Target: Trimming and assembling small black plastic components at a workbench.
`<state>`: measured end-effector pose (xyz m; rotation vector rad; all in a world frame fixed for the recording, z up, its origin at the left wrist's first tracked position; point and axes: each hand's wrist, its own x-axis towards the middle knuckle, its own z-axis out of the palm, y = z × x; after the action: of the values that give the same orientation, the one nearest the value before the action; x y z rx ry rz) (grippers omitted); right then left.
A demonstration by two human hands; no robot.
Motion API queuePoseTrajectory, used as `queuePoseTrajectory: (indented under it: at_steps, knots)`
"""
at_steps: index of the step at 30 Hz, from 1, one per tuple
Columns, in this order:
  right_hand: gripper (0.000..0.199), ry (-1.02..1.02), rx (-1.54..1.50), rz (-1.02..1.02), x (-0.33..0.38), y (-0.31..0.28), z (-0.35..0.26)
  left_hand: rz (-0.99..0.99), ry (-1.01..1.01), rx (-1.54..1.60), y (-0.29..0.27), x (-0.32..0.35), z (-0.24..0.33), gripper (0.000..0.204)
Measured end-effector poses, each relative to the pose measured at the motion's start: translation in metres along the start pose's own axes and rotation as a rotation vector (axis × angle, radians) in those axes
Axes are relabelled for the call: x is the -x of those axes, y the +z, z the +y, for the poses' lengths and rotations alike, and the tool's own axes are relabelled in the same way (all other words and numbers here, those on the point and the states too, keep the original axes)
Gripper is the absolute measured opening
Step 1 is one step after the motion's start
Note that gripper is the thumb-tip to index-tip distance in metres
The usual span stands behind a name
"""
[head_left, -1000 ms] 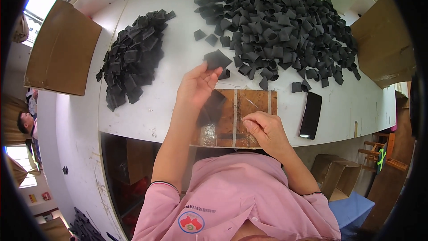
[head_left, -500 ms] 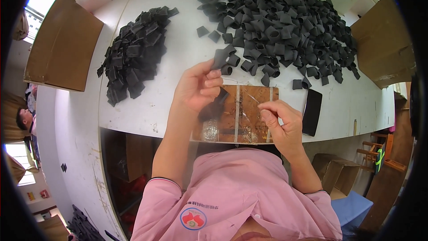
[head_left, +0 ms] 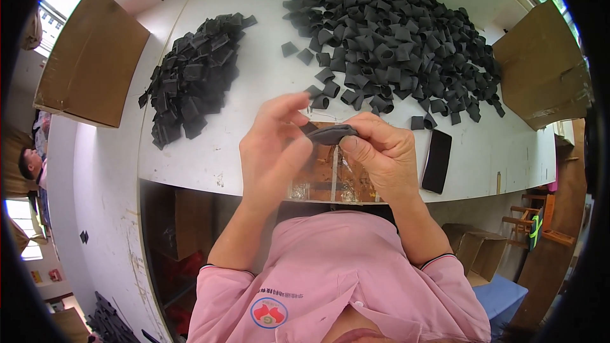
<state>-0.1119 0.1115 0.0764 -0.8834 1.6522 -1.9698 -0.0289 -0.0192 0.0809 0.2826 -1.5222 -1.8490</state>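
My right hand (head_left: 384, 159) pinches a small folded black fabric piece (head_left: 332, 134) between thumb and fingertips, above the brown board (head_left: 365, 181) at the table's front edge. Beside the piece's left end is my left hand (head_left: 273, 149), its fingers raised apart from the thumb and slightly blurred. Whether the left thumb touches the fabric is unclear. Just beyond my hands lie a few loose black fabric tubes (head_left: 330, 89). Clear tape and pale strips cover parts of the board.
A large heap of black fabric tubes (head_left: 394, 44) spreads over the far right of the white table (head_left: 210, 168). A heap of flatter black pieces (head_left: 197, 76) lies left. Cardboard boxes (head_left: 92, 57) stand on both sides. A dark flat rectangular object (head_left: 437, 162) rests right of the board.
The black piece was in my left hand, and my right hand pinched a thin needle-like thing. Now my right hand grips the piece, and the left fingers have spread. The thin thing no longer shows.
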Motion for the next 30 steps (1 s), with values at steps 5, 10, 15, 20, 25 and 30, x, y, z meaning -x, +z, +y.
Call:
queuePoseTrajectory:
  at_steps: [5, 10, 15, 20, 25, 30]
  knots:
    - [0.019, 0.145, -0.064, 0.006, 0.011, 0.001, 0.007, -0.171, 0.047, -0.123, -0.01, 0.015, -0.01, 0.015]
    - [0.022, 0.06, 0.097, 0.023, 0.018, -0.006, 0.018, -0.107, 0.019, -0.052, -0.014, 0.02, -0.014, 0.01]
    - [0.025, -0.009, 0.222, 0.007, 0.016, -0.01, 0.017, -0.106, 0.019, -0.244, -0.017, 0.024, -0.024, 0.011]
    - [0.031, -0.053, 0.32, -0.028, 0.012, -0.009, 0.009, -0.05, 0.102, -0.301, -0.009, 0.022, -0.025, 0.01]
    - [0.031, -0.017, 0.114, -0.034, 0.005, -0.012, 0.016, 0.039, -0.027, -0.152, -0.004, 0.016, -0.018, 0.013]
    - [0.03, 0.037, 0.178, -0.061, 0.008, -0.016, 0.017, -0.003, -0.125, -0.054, -0.015, 0.022, -0.027, 0.012]
